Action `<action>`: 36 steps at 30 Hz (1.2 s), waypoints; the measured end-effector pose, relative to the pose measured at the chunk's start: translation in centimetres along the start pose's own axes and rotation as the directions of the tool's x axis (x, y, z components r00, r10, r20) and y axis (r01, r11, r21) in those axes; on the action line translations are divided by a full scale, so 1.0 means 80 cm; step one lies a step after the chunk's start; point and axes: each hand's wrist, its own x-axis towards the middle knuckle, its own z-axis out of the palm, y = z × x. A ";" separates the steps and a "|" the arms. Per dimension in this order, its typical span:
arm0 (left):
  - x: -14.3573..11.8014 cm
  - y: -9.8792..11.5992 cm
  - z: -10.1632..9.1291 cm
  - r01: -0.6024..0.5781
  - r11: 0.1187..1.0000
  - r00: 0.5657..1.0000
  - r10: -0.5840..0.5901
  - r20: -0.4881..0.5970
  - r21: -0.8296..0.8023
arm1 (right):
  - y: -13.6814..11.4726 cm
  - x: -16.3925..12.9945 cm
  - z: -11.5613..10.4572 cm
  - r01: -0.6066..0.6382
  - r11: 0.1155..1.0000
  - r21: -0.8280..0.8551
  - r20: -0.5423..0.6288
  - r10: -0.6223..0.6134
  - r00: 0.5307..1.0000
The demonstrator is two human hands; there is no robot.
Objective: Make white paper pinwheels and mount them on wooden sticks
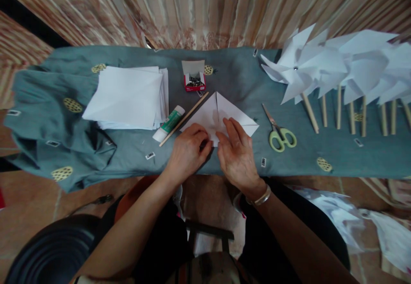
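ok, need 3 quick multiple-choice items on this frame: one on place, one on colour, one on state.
1. Where do the scissors lie?
A. right of the folded paper
B. on the paper stack
C. inside the pin box

2. What colour are the scissor handles?
A. red
B. light green
C. black

3. What is the state of the small red box?
A. taped shut
C. crushed flat
B. open, lid flap up

Answers:
1 A, they rest on the grey cloth beside the right hand.
2 B, both loops are pale green.
3 B, metal pins show inside while the left hand presses the paper.
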 end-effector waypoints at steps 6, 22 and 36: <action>0.000 -0.001 0.001 -0.009 1.000 1.000 0.009 -0.022 -0.008 | 0.002 0.001 -0.001 0.001 0.997 0.078 -0.026 0.001 1.000; -0.015 0.002 0.003 -0.105 0.994 0.985 0.099 -0.141 -0.035 | 0.063 -0.004 -0.022 -0.255 0.951 0.174 -0.091 0.273 0.958; -0.027 0.013 0.000 -0.130 0.991 0.982 0.133 -0.135 0.033 | 0.058 -0.006 -0.042 -0.457 0.774 0.438 0.002 0.508 0.861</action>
